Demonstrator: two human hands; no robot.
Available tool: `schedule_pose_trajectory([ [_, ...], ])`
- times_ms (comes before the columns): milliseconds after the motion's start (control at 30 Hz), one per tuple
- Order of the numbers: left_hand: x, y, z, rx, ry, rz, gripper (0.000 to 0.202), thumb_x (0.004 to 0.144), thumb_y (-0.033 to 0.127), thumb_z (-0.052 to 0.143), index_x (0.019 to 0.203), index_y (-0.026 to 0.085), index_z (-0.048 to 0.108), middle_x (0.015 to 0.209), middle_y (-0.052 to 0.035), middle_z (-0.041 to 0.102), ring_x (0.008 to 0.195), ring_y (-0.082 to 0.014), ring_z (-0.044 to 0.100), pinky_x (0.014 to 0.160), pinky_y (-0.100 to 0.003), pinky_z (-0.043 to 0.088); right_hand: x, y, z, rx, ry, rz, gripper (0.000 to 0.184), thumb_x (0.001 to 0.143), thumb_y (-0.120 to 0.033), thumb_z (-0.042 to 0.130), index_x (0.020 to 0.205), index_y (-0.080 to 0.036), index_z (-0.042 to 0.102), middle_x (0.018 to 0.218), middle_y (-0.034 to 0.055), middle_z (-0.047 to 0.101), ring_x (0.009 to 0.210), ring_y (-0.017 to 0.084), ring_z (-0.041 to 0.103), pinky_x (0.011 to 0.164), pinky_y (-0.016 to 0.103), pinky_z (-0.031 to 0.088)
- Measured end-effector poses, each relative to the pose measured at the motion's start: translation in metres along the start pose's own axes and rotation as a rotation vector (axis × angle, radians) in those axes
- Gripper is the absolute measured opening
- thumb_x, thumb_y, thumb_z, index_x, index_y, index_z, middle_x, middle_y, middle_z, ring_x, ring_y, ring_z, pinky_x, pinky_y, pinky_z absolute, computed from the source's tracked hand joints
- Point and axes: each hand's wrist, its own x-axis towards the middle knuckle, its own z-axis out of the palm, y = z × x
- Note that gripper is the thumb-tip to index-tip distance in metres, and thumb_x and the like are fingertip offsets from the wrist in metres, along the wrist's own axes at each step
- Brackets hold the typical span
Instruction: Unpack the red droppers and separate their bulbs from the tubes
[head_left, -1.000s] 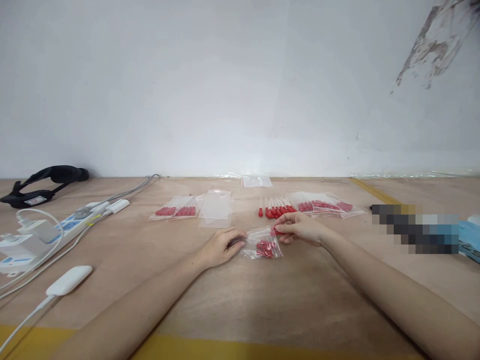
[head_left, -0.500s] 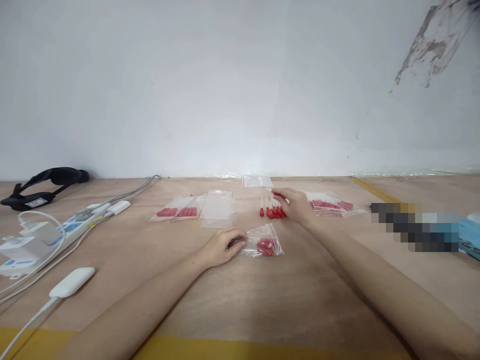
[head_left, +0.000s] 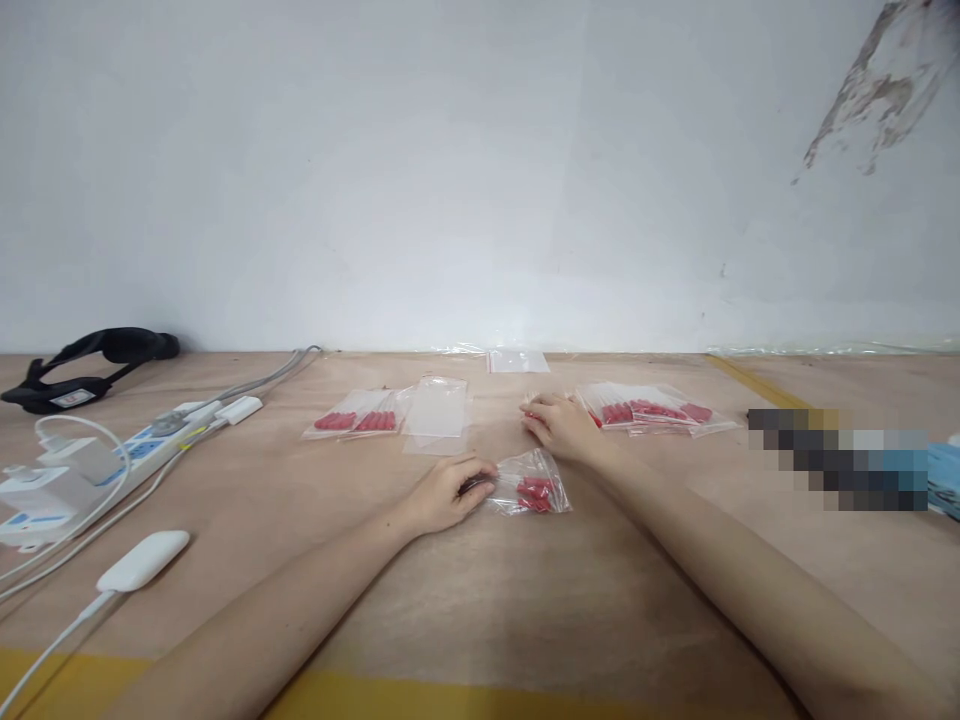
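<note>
My left hand (head_left: 450,492) pinches the edge of a clear plastic bag (head_left: 501,490), which lies flat with several small red pieces (head_left: 535,490) inside. Beyond that bag, my right hand (head_left: 561,425) is low over the table with its fingers curled together. A bit of red (head_left: 532,415) shows at its fingertips, from a small red-ended piece mostly hidden by the fingers. More red shows just past the back of this hand, partly covered by it.
Filled bags with red pieces lie at left (head_left: 375,422) and right (head_left: 652,410). Flat clear bags (head_left: 436,408) are left of centre, another bag (head_left: 517,362) by the wall. A power strip (head_left: 142,450), white cables, a white plug-like device (head_left: 144,562) and a black strap (head_left: 90,365) occupy the left.
My right hand has come down and slightly left over the loose red-ended pieces, hiding them. My left hand stays at the bag's edge. The view has shifted slightly.
</note>
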Motion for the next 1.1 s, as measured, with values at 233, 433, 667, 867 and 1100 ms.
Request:
schedule_pose_trajectory([
  [233, 0.000, 0.001, 0.000, 0.028, 0.003, -0.019, 0.020, 0.085, 0.026, 0.043, 0.098, 0.018, 0.056, 0.093, -0.0044, 0.060, 0.083, -0.0145, 0.055, 0.076, -0.026, 0.043, -0.040, 0.011, -0.022, 0.365, 0.129, 0.151, 0.015, 0.075, -0.026, 0.050, 0.074, -0.018, 0.063, 0.073, 0.0029, 0.061, 0.065, 0.014, 0.053, 0.061, 0.026, 0.040],
  [433, 0.000, 0.001, 0.000, 0.042, 0.010, -0.028, 0.022, 0.085, 0.028, 0.043, 0.100, 0.018, 0.056, 0.093, -0.0046, 0.060, 0.081, -0.0145, 0.055, 0.074, -0.026, 0.043, -0.064, 0.000, -0.021, 0.590, -0.163, -0.031, 0.023, 0.074, -0.038, 0.055, 0.080, -0.021, 0.068, 0.072, 0.0020, 0.064, 0.068, 0.015, 0.054, 0.066, 0.026, 0.041],
  [667, 0.000, 0.001, 0.004, 0.086, 0.042, -0.085, 0.025, 0.083, 0.028, 0.046, 0.105, 0.019, 0.054, 0.095, -0.0047, 0.061, 0.082, -0.0155, 0.056, 0.076, -0.027, 0.043, -0.061, -0.014, -0.020, 0.723, -0.310, -0.087, 0.030, 0.066, -0.038, 0.065, 0.089, -0.019, 0.064, 0.091, 0.0013, 0.063, 0.086, 0.017, 0.054, 0.078, 0.029, 0.041],
  [867, 0.000, 0.003, 0.003, 0.096, 0.044, -0.085, 0.026, 0.085, 0.031, 0.044, 0.106, 0.020, 0.053, 0.097, -0.0046, 0.061, 0.086, -0.0164, 0.056, 0.079, -0.028, 0.043, -0.062, -0.019, -0.021, 0.791, -0.431, -0.024, 0.031, 0.061, -0.030, 0.068, 0.088, -0.019, 0.060, 0.086, -0.0011, 0.061, 0.075, 0.014, 0.053, 0.067, 0.024, 0.041],
  [1100, -0.002, 0.007, -0.004, 0.085, -0.098, -0.042, 0.048, 0.079, 0.043, 0.052, 0.120, 0.021, 0.044, 0.107, -0.0065, 0.056, 0.090, -0.0186, 0.054, 0.079, -0.030, 0.043, -0.063, -0.015, -0.011, 0.808, -0.346, 0.070, 0.024, 0.069, -0.036, 0.060, 0.082, -0.017, 0.053, 0.072, -0.0017, 0.055, 0.061, 0.010, 0.048, 0.055, 0.021, 0.038],
])
